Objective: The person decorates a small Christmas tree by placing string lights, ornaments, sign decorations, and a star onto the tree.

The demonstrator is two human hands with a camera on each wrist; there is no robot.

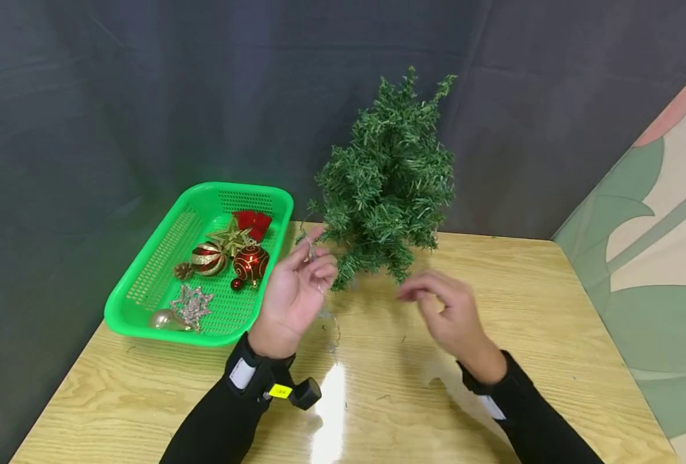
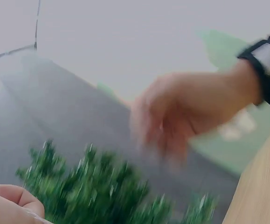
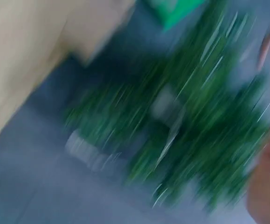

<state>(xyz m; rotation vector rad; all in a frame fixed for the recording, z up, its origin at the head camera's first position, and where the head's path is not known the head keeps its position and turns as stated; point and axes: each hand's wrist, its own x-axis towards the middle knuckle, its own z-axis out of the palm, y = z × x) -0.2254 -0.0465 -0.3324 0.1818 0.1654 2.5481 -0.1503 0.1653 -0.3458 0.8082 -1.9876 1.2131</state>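
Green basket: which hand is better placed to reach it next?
Likely the left hand, nearer the green basket, though it seems to hold a thin strand; the right hand is farther.

Nothing can be read: the yellow label (image 1: 280,391) on the left wrist strap (image 1: 263,379) (marks too small) is illegible

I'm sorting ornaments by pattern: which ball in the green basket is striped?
The banded ball beside the pinecone: red and pale gold stripes, unlike the swirled red ball or tiny red ball.
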